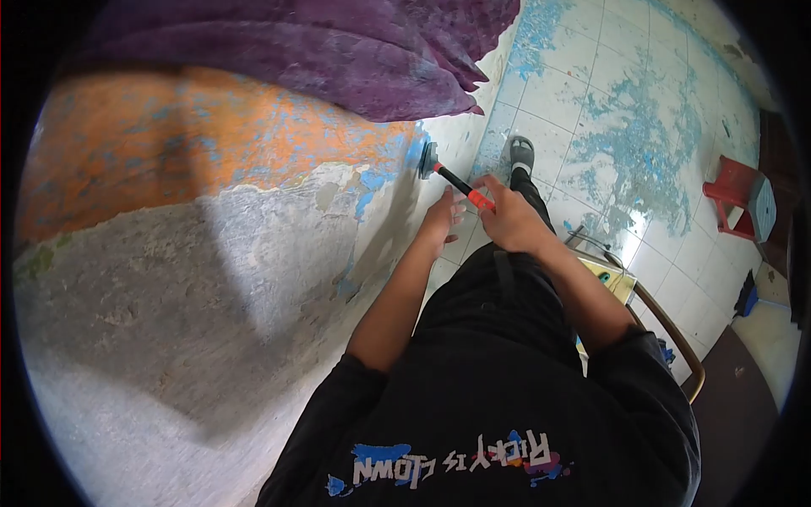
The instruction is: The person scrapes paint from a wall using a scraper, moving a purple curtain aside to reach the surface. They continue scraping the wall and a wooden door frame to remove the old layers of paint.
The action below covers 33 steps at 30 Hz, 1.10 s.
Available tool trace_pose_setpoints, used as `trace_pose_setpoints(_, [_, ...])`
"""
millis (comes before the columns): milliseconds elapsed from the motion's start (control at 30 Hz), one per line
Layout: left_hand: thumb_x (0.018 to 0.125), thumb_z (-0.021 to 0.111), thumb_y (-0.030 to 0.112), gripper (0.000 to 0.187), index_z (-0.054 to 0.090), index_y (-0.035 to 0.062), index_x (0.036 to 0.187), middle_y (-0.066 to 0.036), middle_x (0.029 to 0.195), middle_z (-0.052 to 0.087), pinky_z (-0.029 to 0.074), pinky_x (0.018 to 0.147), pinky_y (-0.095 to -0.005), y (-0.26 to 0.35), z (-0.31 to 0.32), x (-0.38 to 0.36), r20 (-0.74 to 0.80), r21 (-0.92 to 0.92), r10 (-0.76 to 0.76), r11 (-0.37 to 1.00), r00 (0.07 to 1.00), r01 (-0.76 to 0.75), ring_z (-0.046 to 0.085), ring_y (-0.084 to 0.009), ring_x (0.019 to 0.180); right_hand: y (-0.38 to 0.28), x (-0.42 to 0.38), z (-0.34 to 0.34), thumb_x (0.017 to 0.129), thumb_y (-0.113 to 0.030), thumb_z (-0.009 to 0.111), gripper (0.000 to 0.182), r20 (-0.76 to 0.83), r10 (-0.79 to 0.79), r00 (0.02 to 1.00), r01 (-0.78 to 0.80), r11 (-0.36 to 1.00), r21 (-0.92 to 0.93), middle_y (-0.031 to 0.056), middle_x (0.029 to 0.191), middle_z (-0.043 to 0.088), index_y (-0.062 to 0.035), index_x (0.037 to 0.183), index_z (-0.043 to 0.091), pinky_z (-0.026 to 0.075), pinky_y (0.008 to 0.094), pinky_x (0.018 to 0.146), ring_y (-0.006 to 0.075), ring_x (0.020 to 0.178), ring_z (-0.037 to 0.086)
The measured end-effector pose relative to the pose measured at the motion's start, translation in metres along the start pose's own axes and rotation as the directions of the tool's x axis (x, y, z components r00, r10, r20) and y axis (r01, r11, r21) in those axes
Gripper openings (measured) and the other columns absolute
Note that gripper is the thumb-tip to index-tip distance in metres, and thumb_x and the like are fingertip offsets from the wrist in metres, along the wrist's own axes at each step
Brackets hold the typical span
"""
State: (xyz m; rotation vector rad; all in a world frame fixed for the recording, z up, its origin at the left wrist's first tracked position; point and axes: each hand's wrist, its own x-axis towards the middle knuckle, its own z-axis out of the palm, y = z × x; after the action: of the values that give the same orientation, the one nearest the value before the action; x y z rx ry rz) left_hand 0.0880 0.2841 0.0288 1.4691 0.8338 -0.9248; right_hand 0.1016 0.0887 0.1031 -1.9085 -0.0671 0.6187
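A scraper (456, 182) with a black and red handle reaches to the wall, its dark head against a blue-painted patch near the wall's edge. My right hand (509, 215) is wrapped round the red end of the handle. Just to the left of the handle is my left hand (443, 221), its fingers apart and holding nothing. The wall (279, 245) shows peeling orange and blue paint above bare grey plaster. A purple cloth (338, 51) hangs over the upper part of the wall.
The tiled floor (549, 101) carries many blue paint flakes. At the right stands a red stool (728, 188) with a grey-blue top. A metal-framed chair (694, 372) with items on it is beside my right leg. My sandalled foot (522, 152) is on the floor.
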Motion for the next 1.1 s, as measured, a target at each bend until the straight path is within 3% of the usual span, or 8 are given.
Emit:
trace_pose_setpoints(167, [0.095, 0.039, 0.066, 0.064, 0.054, 0.02, 0.136, -0.005, 0.131, 0.054, 0.04, 0.086, -0.0447, 0.004, 0.009, 0.019, -0.01, -0.058, -0.024, 0.998, 1.0, 0.024, 0.049, -0.0198, 0.11, 0.007, 0.0, -0.004, 0.085, -0.006, 0.054, 0.04, -0.025, 0.017, 1.0, -0.017, 1.0, 0.006, 0.0266, 0.074, 0.063, -0.0062, 0.124, 0.049, 0.048, 0.0496, 0.071, 0.0452, 0.076, 0.064])
trace_pose_setpoints(267, [0.095, 0.043, 0.063, 0.059, 0.055, 0.0207, 0.134, -0.003, 0.126, 0.055, 0.04, 0.085, -0.0435, 0.002, -0.003, 0.02, -0.021, -0.066, 0.014, 0.998, 1.0, -0.015, 0.05, -0.0183, 0.108, 0.001, -0.003, -0.008, 0.084, -0.006, 0.051, 0.038, 0.052, 0.093, 0.994, -0.095, 0.995, 0.029, 0.0312, 0.096, 0.065, -0.0045, 0.122, 0.048, 0.047, 0.0538, 0.087, 0.0492, 0.096, 0.061])
trace_pose_setpoints(367, [0.096, 0.045, 0.06, 0.055, 0.054, 0.0203, 0.133, -0.001, 0.12, 0.055, 0.04, 0.087, -0.0434, -0.004, -0.007, 0.017, -0.007, -0.086, -0.018, 0.996, 1.0, 0.017, 0.05, -0.0171, 0.106, 0.064, 0.024, 0.036, 0.085, -0.006, 0.051, 0.037, 0.011, 0.152, 0.988, -0.152, 0.988, 0.009, 0.0311, 0.095, 0.065, -0.0053, 0.122, 0.047, 0.047, 0.0549, 0.086, 0.0502, 0.094, 0.061])
trace_pose_setpoints(500, [0.097, 0.045, 0.057, 0.053, 0.053, 0.0203, 0.133, -0.001, 0.12, 0.053, 0.039, 0.089, -0.0442, -0.002, -0.015, 0.014, -0.062, -0.097, 0.015, 0.995, 0.998, -0.021, 0.048, -0.0176, 0.108, 0.003, -0.004, -0.009, 0.087, -0.006, 0.052, 0.035, 0.087, 0.099, 0.991, -0.104, 0.993, 0.058, 0.0309, 0.096, 0.065, -0.0055, 0.122, 0.046, 0.047, 0.0559, 0.087, 0.0515, 0.093, 0.061])
trace_pose_setpoints(600, [0.096, 0.046, 0.058, 0.054, 0.053, 0.0199, 0.133, -0.001, 0.12, 0.053, 0.039, 0.089, -0.0446, 0.001, -0.009, 0.016, -0.041, -0.129, -0.016, 0.992, 0.999, 0.01, 0.047, -0.0173, 0.109, 0.039, 0.009, 0.012, 0.087, -0.005, 0.053, 0.035, 0.001, 0.018, 1.0, -0.018, 0.999, 0.037, 0.0285, 0.079, 0.064, -0.0064, 0.121, 0.047, 0.049, 0.0527, 0.073, 0.0464, 0.079, 0.064])
trace_pose_setpoints(833, [0.096, 0.043, 0.06, 0.056, 0.052, 0.0201, 0.135, -0.003, 0.122, 0.052, 0.039, 0.088, -0.0454, -0.023, -0.001, 0.049, -0.037, -0.061, -0.107, 0.993, 0.994, 0.105, 0.047, -0.0191, 0.108, 0.041, 0.004, 0.015, 0.087, -0.005, 0.054, 0.033, -0.005, 0.056, 0.998, -0.055, 0.996, 0.067, 0.0266, 0.084, 0.065, -0.0059, 0.119, 0.046, 0.048, 0.0528, 0.077, 0.0467, 0.082, 0.063])
trace_pose_setpoints(1000, [0.097, 0.044, 0.059, 0.056, 0.05, 0.0213, 0.137, -0.001, 0.119, 0.052, 0.039, 0.088, -0.0457, -0.022, 0.008, 0.044, 0.02, -0.151, -0.092, 0.984, 0.996, 0.094, 0.047, -0.018, 0.107, 0.108, 0.035, 0.058, 0.087, -0.006, 0.055, 0.032, -0.078, 0.119, 0.99, -0.117, 0.992, 0.038, 0.0275, 0.083, 0.065, -0.0064, 0.118, 0.046, 0.048, 0.054, 0.076, 0.0471, 0.081, 0.063])
trace_pose_setpoints(1100, [0.098, 0.042, 0.058, 0.054, 0.051, 0.0221, 0.137, -0.001, 0.121, 0.052, 0.039, 0.089, -0.0458, -0.023, 0.002, 0.052, -0.054, -0.182, -0.106, 0.979, 0.993, 0.095, 0.046, -0.018, 0.108, 0.063, 0.012, 0.026, 0.088, -0.006, 0.055, 0.032, 0.009, 0.142, 0.99, -0.143, 0.989, 0.037, 0.0279, 0.081, 0.064, -0.0067, 0.118, 0.045, 0.048, 0.0548, 0.074, 0.0478, 0.08, 0.063])
